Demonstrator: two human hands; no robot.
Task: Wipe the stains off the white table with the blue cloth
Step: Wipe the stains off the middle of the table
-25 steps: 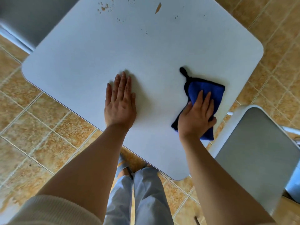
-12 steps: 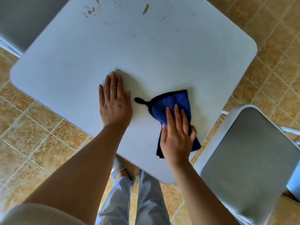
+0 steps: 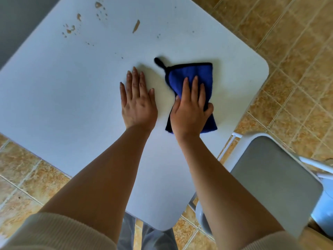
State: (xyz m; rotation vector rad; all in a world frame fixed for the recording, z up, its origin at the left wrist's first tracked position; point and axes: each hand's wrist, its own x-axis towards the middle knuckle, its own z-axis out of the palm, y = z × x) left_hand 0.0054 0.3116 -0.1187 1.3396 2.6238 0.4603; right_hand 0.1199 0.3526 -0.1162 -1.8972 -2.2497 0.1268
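Note:
The white table (image 3: 63, 98) fills the middle of the head view, set diagonally. Brown stains (image 3: 136, 26) dot its far part, with more splashes (image 3: 69, 30) to their left. The blue cloth (image 3: 191, 76), dark-edged with a black loop at its far left corner, lies flat on the table to the right of centre. My right hand (image 3: 189, 112) presses down on the cloth's near half, fingers spread, thumb curled over its right edge. My left hand (image 3: 137, 103) lies flat on the bare table just left of the cloth, holding nothing.
A grey chair seat (image 3: 273, 183) with a white frame stands at the table's near right. Tan floor tiles (image 3: 297, 51) surround the table. A grey surface (image 3: 19, 20) sits at the far left. My legs (image 3: 149, 237) show below the table's near corner.
My right hand has slid the cloth from the table's right side leftward and now farther from me, toward the stains. My left hand stays flat on the table.

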